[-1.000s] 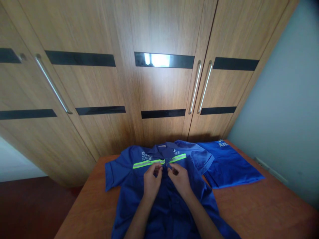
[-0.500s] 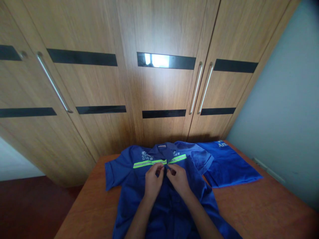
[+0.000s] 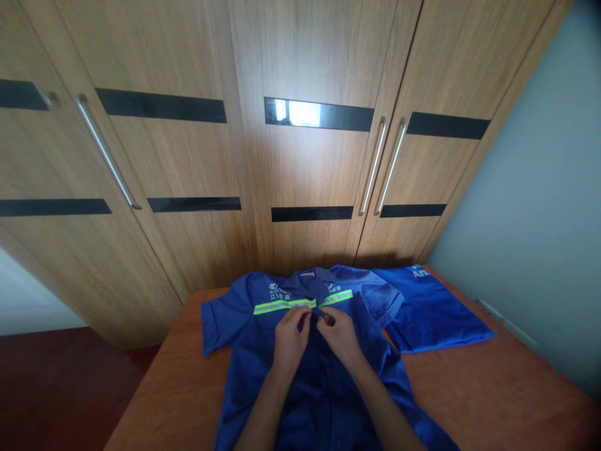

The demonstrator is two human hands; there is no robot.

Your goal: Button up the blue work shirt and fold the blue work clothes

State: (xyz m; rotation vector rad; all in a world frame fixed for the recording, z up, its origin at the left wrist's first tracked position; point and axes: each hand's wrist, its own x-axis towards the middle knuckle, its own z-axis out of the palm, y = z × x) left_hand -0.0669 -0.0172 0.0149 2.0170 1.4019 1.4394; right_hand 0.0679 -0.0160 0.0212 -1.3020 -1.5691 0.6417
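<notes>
A dark blue short-sleeved work shirt [image 3: 248,351] lies face up, its collar toward the wardrobe. Across its chest runs a yellow-green reflective stripe [image 3: 277,306], with pale lettering above. My left hand [image 3: 290,338] pinches the front edge of the shirt just below the stripe, thumb and forefinger together. Close beside it, my right hand [image 3: 339,335] pinches the opposite front edge at the same height. The fingertips nearly meet at the middle of the chest. Whether a button is between them is too small to tell.
The shirt rests on a reddish-brown wooden table [image 3: 469,394]. A folded bright blue cloth [image 3: 436,313] with white letters lies at the right, partly under the shirt's sleeve. Behind stands a wooden wardrobe [image 3: 310,169] with metal handles. A pale wall [image 3: 530,219] rises at the right.
Both hands keep their pinch at the shirt front, with only slight finger movement. The whole view has shifted a little.
</notes>
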